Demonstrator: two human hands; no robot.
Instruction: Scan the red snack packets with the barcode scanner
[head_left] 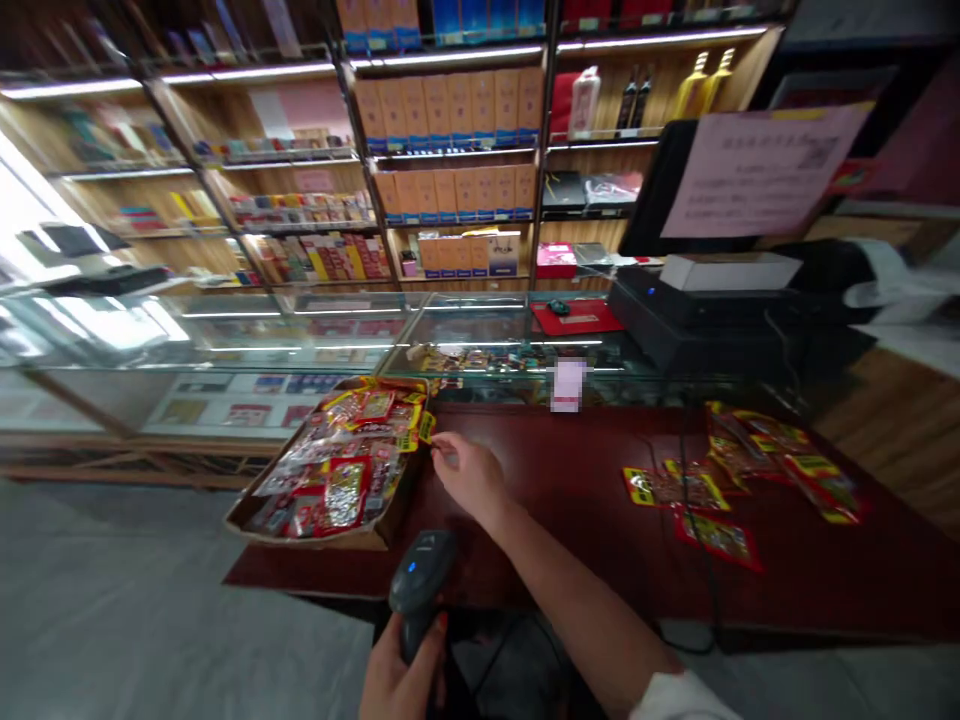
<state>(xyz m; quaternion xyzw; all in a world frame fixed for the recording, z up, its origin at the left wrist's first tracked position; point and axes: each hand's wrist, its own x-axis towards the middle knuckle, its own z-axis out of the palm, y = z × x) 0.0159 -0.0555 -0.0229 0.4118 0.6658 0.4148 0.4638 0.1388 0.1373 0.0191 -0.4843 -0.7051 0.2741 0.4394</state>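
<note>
My left hand (405, 670) is wrapped round the handle of a dark grey barcode scanner (424, 570), which points up and away in front of the counter's near edge. A small blue light shows on the scanner. My right hand (469, 475) reaches across to the left, thumb and forefinger pinched at the yellow corner of a snack packet (425, 427) at the box's right rim. The cardboard box (386, 520) is full of shiny red, yellow and clear snack packets. On the right lie several more loose snack packets (720, 540), apart from both hands.
A dark red counter top (555, 500) carries the box and packets. A black cable (709, 590) crosses it on the right. Behind are a glass case (480, 320), a black till machine (675, 320) with a paper sign (757, 180), and shelves of boxes and bottles.
</note>
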